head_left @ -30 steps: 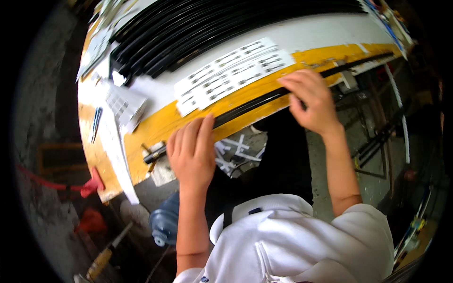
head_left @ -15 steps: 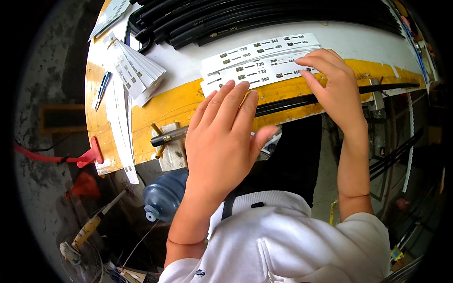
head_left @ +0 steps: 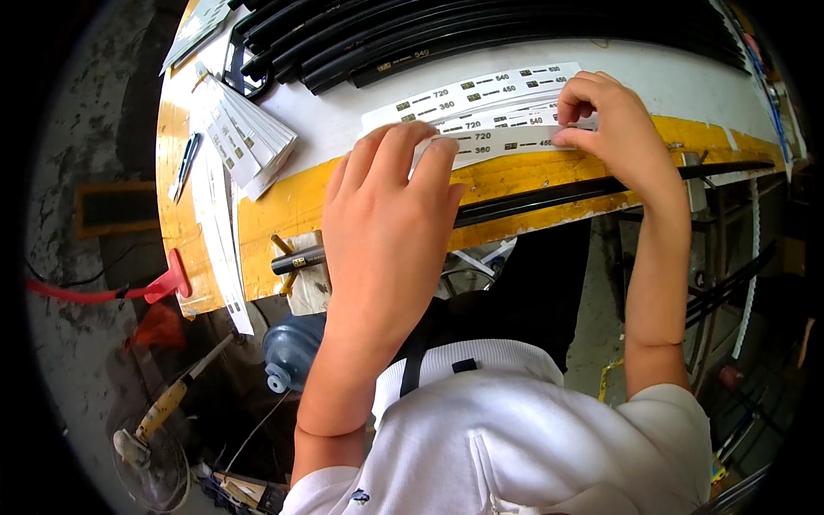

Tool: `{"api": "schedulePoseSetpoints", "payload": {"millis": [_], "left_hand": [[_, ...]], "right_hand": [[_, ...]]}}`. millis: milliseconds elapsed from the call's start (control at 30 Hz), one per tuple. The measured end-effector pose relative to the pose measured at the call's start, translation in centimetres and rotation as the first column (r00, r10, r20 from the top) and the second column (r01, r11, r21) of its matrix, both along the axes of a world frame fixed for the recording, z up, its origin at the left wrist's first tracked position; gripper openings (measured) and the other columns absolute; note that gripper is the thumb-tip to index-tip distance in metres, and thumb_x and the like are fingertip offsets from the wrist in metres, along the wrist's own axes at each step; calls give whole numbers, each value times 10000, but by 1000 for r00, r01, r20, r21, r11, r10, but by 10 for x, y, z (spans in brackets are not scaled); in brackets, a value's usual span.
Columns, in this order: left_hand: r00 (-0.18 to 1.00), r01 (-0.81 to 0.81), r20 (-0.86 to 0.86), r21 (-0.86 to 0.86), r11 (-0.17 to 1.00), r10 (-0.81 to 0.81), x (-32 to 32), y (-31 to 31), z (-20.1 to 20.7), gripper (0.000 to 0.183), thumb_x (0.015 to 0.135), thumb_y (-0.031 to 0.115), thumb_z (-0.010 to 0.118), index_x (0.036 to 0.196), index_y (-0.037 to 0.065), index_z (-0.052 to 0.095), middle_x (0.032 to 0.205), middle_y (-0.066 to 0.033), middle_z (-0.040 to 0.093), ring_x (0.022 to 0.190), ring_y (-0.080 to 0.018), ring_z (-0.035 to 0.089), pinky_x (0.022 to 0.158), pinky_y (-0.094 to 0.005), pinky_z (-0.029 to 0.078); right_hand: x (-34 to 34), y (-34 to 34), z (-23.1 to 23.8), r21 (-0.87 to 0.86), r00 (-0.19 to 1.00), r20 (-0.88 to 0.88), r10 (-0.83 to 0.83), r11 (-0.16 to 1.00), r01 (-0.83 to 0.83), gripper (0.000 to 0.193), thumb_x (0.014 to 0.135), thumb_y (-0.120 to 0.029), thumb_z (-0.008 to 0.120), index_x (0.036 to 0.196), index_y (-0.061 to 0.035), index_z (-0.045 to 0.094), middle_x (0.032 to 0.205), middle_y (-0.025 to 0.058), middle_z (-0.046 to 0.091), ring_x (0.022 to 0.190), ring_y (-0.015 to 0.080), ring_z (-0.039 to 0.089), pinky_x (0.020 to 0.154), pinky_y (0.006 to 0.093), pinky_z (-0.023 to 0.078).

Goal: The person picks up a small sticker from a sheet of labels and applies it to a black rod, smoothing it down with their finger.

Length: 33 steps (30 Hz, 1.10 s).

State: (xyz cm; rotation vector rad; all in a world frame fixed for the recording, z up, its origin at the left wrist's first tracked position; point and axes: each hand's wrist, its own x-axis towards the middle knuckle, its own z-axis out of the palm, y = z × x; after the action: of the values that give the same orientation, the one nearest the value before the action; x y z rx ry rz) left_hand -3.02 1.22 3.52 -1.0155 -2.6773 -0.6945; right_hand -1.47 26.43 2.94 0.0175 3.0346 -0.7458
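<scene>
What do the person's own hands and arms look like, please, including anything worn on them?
The left hand and right hand are bare, with no gloves, rings or watch visible. The forearms are uncovered below short white sleeves.

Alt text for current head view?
The right hand pinches one end of a printed white strip; the left hand is at its other end. A black tube lies along the near edge of the table, more tubes beyond.
</scene>
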Motion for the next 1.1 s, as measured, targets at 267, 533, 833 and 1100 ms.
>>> {"api": "schedulePoseSetpoints", "payload": {"millis": [267, 533, 833, 1100], "left_hand": [[967, 100, -247, 147, 984, -61, 2, 5, 3, 208, 708, 110, 660, 909, 61, 641, 918, -86, 629, 906, -261, 624, 837, -390, 483], [944, -329, 114, 406, 852, 310, 33, -76, 30, 95, 880, 40, 683, 969, 19, 656, 806, -48, 657, 689, -130, 626, 592, -251, 473], [669, -738, 33, 146, 659, 743, 31, -186, -4, 224, 906, 90, 670, 1093, -27, 631, 951, -140, 688, 828, -256, 664, 748, -372, 505], [990, -45, 142, 152, 987, 24, 52, -52, 31, 533, 843, 342, 721, 1223, -15, 609, 1314, -168, 587, 1239, -380, 541, 1042, -427, 419]], "right_hand": [[16, -15, 43, 114, 898, -314, 309, 951, -287, 164, 721, 10, 714, 776, -10, 562, 811, 109, 588, 842, 280, 575, 779, 355, 455], [30, -11, 61, 203, 682, -666, 303, 953, -225, 178, 907, -71, 661, 1076, -15, 676, 1134, 122, 649, 1061, 234, 609, 913, 335, 488], [39, -37, 27, 47, 895, -444, 37, 999, -18, 72, 909, -29, 636, 970, 5, 649, 1071, 88, 654, 1021, 207, 621, 912, 314, 467], [29, -31, -11, 30, 958, -259, -121, 991, 133, 203, 871, -122, 654, 1030, -4, 700, 989, 111, 654, 934, 292, 622, 838, 363, 482]]}}
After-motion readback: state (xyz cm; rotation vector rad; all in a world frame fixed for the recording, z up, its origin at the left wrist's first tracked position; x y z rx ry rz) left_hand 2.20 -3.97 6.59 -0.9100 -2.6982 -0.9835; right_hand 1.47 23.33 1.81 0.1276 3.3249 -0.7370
